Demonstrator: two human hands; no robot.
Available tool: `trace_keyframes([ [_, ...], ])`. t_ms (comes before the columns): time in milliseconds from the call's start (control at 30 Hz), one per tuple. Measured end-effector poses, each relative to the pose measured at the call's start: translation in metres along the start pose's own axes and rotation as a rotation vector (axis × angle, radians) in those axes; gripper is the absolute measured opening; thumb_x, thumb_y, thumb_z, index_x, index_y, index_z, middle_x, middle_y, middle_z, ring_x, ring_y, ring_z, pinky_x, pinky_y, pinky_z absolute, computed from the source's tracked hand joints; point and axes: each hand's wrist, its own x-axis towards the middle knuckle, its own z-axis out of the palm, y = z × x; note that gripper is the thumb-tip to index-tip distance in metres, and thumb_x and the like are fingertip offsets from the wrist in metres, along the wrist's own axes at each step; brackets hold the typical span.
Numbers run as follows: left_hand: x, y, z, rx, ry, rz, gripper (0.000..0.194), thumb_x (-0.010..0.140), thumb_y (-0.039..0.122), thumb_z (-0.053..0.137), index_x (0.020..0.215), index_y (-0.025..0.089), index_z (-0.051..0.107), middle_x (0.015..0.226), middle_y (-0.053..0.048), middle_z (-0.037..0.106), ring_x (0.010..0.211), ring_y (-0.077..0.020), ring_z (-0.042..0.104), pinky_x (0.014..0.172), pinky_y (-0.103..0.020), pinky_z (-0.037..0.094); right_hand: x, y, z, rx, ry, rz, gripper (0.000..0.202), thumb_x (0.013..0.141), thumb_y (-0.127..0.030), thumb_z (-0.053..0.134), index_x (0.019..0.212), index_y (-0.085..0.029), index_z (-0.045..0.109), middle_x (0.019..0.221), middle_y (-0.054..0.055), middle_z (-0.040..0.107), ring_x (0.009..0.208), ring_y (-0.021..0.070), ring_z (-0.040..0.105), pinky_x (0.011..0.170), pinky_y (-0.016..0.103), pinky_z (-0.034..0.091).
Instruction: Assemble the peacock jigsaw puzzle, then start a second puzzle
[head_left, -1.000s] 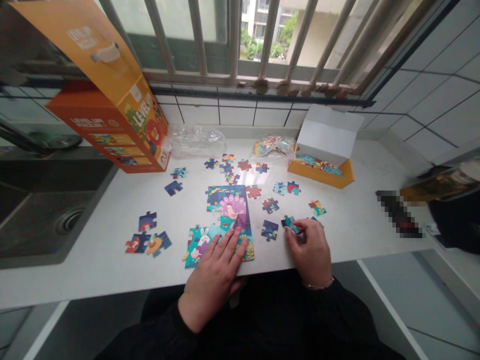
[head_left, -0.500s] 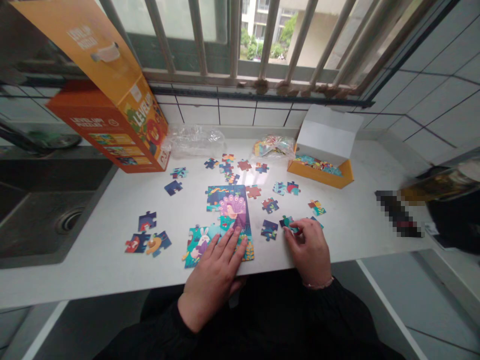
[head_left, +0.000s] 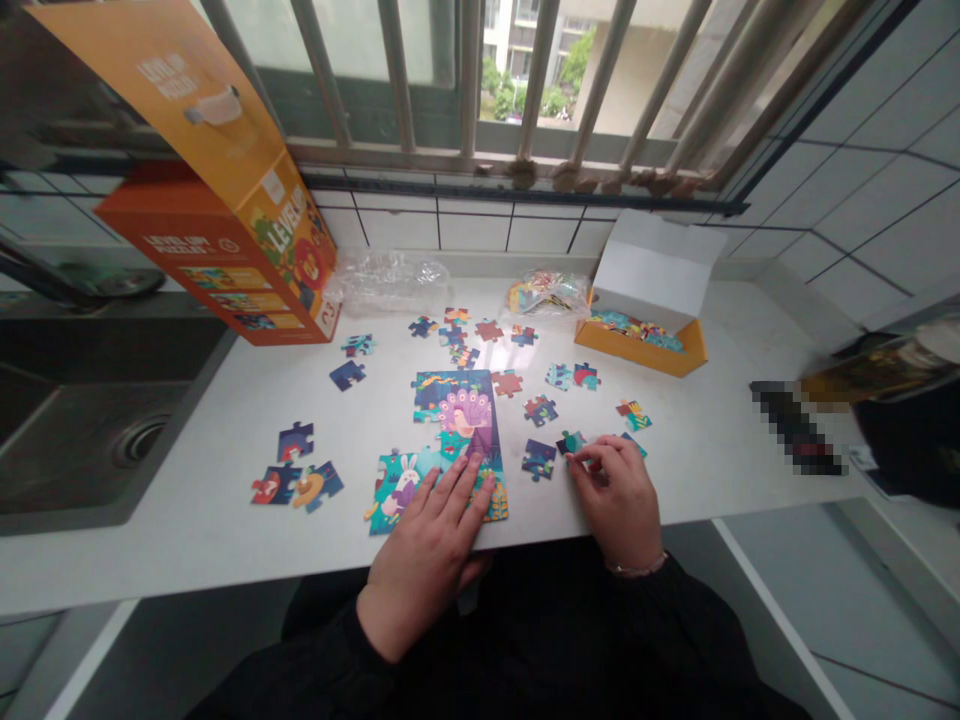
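My left hand (head_left: 429, 540) lies flat with its fingers stretched over the lower right of a partly joined jigsaw puzzle (head_left: 463, 412). A peacock and a white rabbit show on the joined part; my fingers hide some of it. To the right, my right hand (head_left: 619, 500) is closed in a pinch at the near edge of a dark green puzzle piece (head_left: 571, 441), which lies low on the counter. A dark blue puzzle piece (head_left: 539, 458) lies just left of that hand. Another piece (head_left: 636, 445) shows partly behind its knuckles.
Loose pieces (head_left: 296, 485) lie on the white counter (head_left: 202, 500), left, behind and right of the puzzle. Behind stand an orange box (head_left: 225, 260), clear plastic wrap (head_left: 394, 280), a bag of pieces (head_left: 547, 292) and an open yellow box (head_left: 645, 350). A sink (head_left: 90, 430) is at left.
The dark green piece has shifted slightly left and away from me at my right fingertips. My left hand rests in the same place on the puzzle.
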Motion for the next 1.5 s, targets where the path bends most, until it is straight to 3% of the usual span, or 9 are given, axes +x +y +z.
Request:
trace_keyframes([
  [67,-0.003,-0.001,-0.001,-0.011,0.084,0.056,0.08,0.094,0.042,0.082,0.163,0.017,0.05,0.171,-0.018,0.049,0.155,-0.0384,0.051,0.126,-0.059,0.045,0.0,0.0,0.0,0.013,-0.003,0.007,0.011,0.104,-0.033,0.069,0.099,-0.023,0.072,0.113,0.009,0.065,0.091,0.0209,0.065,0.082,0.039,0.06],
  [167,-0.01,-0.002,-0.002,-0.095,0.308,0.202,0.044,0.099,0.036,0.078,0.139,0.019,0.07,0.146,-0.011,0.073,0.134,-0.0283,0.07,0.117,-0.046,0.055,0.0,-0.001,-0.001,0.026,-0.004,0.018,0.012,0.104,-0.034,0.069,0.099,-0.023,0.072,0.114,0.009,0.064,0.097,0.0223,0.066,0.08,0.037,0.061],
  [267,-0.016,0.0,-0.002,-0.192,0.444,0.265,0.024,0.097,0.035,0.081,0.116,0.02,0.075,0.121,-0.006,0.083,0.114,-0.0229,0.077,0.104,-0.038,0.061,0.0,-0.002,-0.001,0.011,0.006,0.007,0.012,0.104,-0.035,0.07,0.099,-0.024,0.072,0.114,0.009,0.065,0.096,0.0223,0.067,0.081,0.038,0.061],
  [433,-0.017,0.002,-0.003,-0.226,0.41,0.25,0.023,0.097,0.036,0.08,0.111,0.019,0.075,0.116,-0.008,0.083,0.106,-0.0237,0.077,0.098,-0.04,0.063,-0.001,0.0,0.0,-0.019,0.011,0.0,0.016,0.104,-0.039,0.07,0.099,-0.024,0.073,0.115,0.009,0.066,0.09,0.0209,0.067,0.08,0.039,0.06],
  [667,-0.016,0.002,-0.005,-0.238,0.392,0.246,0.02,0.097,0.033,0.077,0.111,0.019,0.074,0.118,-0.008,0.082,0.106,-0.0238,0.077,0.096,-0.04,0.063,-0.001,0.002,0.0,-0.054,0.038,-0.054,0.017,0.103,-0.04,0.071,0.098,-0.024,0.073,0.11,0.008,0.068,0.102,0.0254,0.068,0.091,0.042,0.056],
  [1067,-0.019,0.002,-0.003,-0.233,0.365,0.223,0.018,0.095,0.026,0.077,0.111,0.022,0.075,0.117,-0.007,0.082,0.104,-0.023,0.077,0.095,-0.039,0.064,-0.001,0.0,-0.001,-0.064,0.046,-0.072,0.021,0.104,-0.044,0.069,0.095,-0.025,0.072,0.109,0.008,0.073,0.106,0.0267,0.067,0.099,0.045,0.052],
  [1500,-0.016,0.003,-0.004,-0.224,0.389,0.224,0.019,0.095,0.02,0.074,0.114,0.021,0.074,0.118,-0.007,0.083,0.103,-0.0229,0.078,0.094,-0.04,0.065,0.001,-0.002,-0.002,-0.065,0.031,-0.06,0.013,0.105,-0.036,0.067,0.099,-0.025,0.07,0.11,0.008,0.076,0.107,0.0267,0.067,0.101,0.046,0.049],
])
